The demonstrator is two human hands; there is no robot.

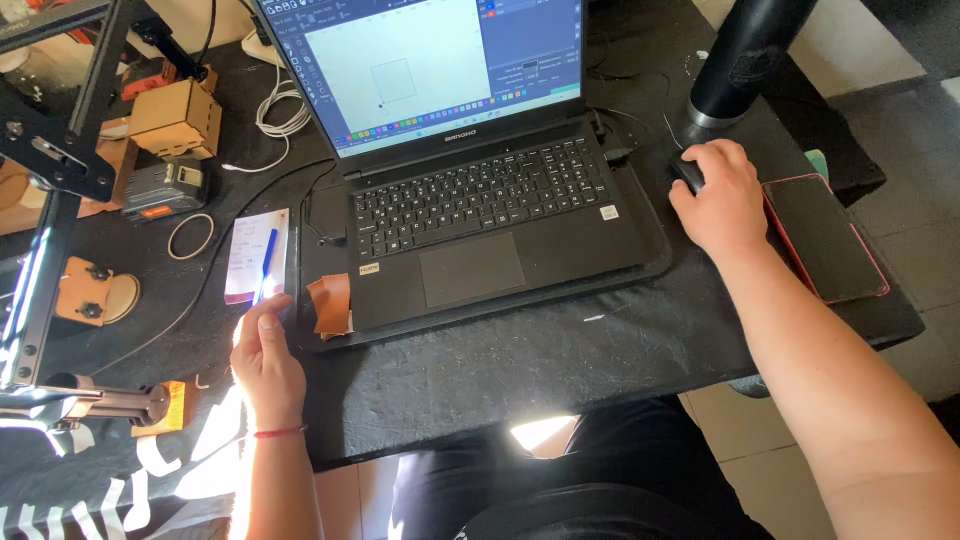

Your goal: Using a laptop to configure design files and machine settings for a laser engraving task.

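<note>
Surface: a black, scuffed tabletop (560, 360) in hard sunlight, pale floor tiles beyond its right edge; the person sits at it, dark trousers below.
Centre: an open black laptop (480, 215) on a dark tray; its screen (420, 60) shows a pale drawing area with a small square outline and rows of coloured tool buttons.
Right hand (722, 198): palm down over a small black computer mouse (687, 174), fingers curled together onto it, just right of the laptop.
Left hand (265, 355): resting at the laptop's front left corner, fingers loosely bent and together, holding nothing; fingertips near a tan leather scrap (330, 303) and the foot of a white paper slip (256, 255).
Step in hand: judging by the pose, pointer work on the on-screen drawing, the leather piece lying unheld beside the laptop.
Next move calls for: small, steady mouse travel, eyes on the screen.
Labels and packages: the white slip is oblong, with faint print and a blue pen (266, 262) across it; a small white sticker and an orange one sit on the laptop's palm rest; a tan cardboard-coloured box (178, 118) stands far left.
Also: a phone in a red case (825, 235) right of the mouse hand, and a dark metal bottle (745, 55) behind.
</note>
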